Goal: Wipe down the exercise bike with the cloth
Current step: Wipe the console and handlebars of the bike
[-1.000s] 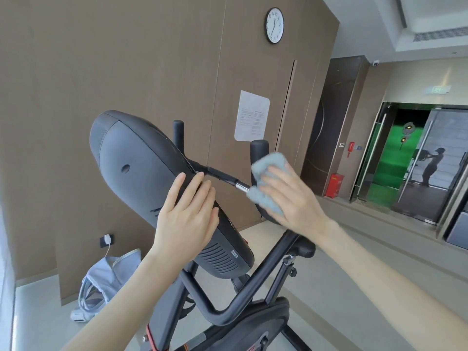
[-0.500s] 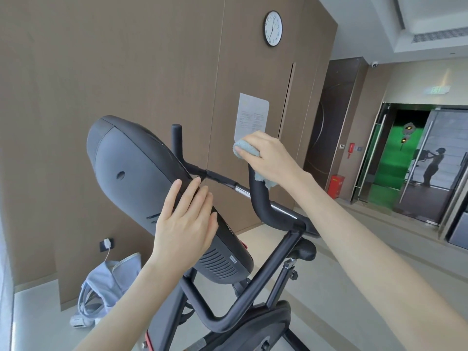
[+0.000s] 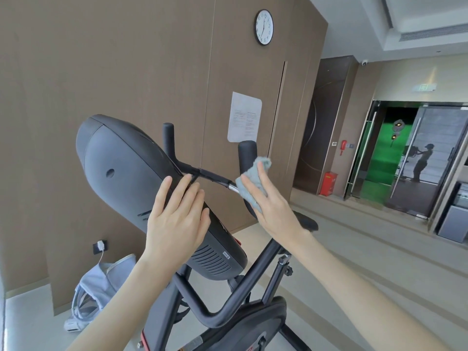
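The exercise bike [image 3: 253, 277] stood in the middle of the room, near a brown wall. The left hand [image 3: 174, 224] lay flat on the edge of the bike's big dark screen box [image 3: 121, 178], its fingers straight and close together. The right hand [image 3: 273, 209] had straight fingers too. It pressed the blue-grey cloth [image 3: 252, 173] against the right handlebar [image 3: 247, 150], just under its round top. A light blue bag [image 3: 101, 295] lay on the floor to the left. A clock [image 3: 264, 27] hung high on the wall.
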`<state>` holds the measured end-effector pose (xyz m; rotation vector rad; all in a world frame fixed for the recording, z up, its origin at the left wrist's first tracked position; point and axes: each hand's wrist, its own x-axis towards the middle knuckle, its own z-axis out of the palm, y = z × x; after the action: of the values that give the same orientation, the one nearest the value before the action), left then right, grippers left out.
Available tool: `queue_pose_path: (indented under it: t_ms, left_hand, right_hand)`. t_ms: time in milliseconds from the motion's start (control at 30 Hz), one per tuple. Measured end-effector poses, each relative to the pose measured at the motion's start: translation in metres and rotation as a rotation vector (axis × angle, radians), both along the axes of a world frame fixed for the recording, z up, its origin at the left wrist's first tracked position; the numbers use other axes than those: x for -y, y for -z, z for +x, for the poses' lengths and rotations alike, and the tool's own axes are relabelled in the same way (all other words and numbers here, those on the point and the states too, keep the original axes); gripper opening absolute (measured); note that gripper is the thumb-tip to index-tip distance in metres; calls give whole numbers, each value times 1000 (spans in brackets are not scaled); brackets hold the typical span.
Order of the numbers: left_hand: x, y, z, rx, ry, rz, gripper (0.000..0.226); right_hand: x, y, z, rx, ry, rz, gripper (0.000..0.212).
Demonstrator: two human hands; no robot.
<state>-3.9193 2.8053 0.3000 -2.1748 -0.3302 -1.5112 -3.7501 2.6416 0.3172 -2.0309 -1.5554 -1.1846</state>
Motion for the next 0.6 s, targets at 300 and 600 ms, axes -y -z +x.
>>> queue_pose_path:
  t_ms: [300,600]
  left_hand:
    - [-1,0,-1,8,-1,31,36]
    - [-2,0,-2,-7,-13,49,36]
  right_hand:
    - [26,-39,-11,-333,-189,317,45]
    - [-19,-50,-23,-755,-165,257,56]
